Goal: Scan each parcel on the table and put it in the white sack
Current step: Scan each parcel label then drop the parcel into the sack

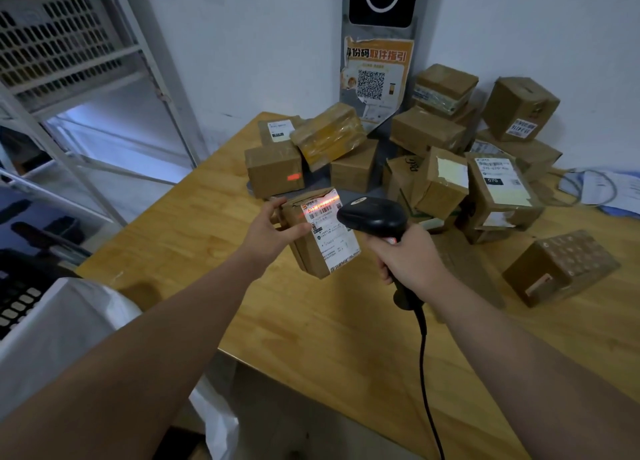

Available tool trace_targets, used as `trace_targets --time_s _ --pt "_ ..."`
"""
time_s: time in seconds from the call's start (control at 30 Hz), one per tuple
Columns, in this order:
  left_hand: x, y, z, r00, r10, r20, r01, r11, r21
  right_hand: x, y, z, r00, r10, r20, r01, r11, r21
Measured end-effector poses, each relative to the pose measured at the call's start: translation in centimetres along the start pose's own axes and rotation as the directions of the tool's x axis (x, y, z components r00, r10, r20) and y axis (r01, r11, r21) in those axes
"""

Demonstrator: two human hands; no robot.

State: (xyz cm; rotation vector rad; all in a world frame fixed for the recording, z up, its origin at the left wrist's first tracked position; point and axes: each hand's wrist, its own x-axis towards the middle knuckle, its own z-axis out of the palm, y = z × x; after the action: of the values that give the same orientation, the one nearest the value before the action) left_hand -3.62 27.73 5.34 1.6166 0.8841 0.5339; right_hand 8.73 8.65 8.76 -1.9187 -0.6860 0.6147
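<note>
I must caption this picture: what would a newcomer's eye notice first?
The orange scan line glowing on the label of the parcel, which the left hand holds above the wooden table, centre frame. Right beside it, the right hand grips the black scanner pointed at that label. Behind them, a heap of brown boxes crowds the table's far end.

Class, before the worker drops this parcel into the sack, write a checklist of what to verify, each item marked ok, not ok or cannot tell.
1. Grip of the left hand on the parcel: ok.
2. Red beam from the scanner, held in the right hand, on the label barcode: ok.
3. Scan registered: cannot tell, no readout shows.
4. Mouth of the white sack open: cannot tell.
5. Path leftward free of the cable: ok.
</note>
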Motion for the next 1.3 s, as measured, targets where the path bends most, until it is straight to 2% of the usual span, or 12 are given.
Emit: trace_targets --time_s 0.33,0.9,1.1,1.2,1.3 --pt "-0.2 -0.3 0.0 1.000 0.014 -0.020 -0.014 1.000 0.019 -0.8 0.0 0.4 1.000 0.025 -0.007 -0.025 0.999 -0.047" --pt "-0.6 -0.3 0.2 0.999 0.009 -0.038 -0.008 1.000 0.022 -1.1 0.6 0.1 0.999 0.029 0.022 -0.029 0.999 0.012" --pt "-2.6 -0.5 -0.2 0.998 -0.022 -0.058 0.021 0.999 -0.024 -1.3 0.6 1.2 0.989 0.020 0.145 -0.039 0.991 0.127" --pt "-4.6 -1.5 -1.1 0.989 -0.060 -0.136 0.052 0.997 -0.058 -1.4 0.7 2.9 0.970 0.014 0.243 -0.064 0.978 0.198" --pt "-7.0 -3.4 -3.1 0.965 -0.126 -0.230 0.105 0.989 -0.101 -1.9 1.1 5.5 0.917 -0.022 0.399 -0.090 0.962 0.259"
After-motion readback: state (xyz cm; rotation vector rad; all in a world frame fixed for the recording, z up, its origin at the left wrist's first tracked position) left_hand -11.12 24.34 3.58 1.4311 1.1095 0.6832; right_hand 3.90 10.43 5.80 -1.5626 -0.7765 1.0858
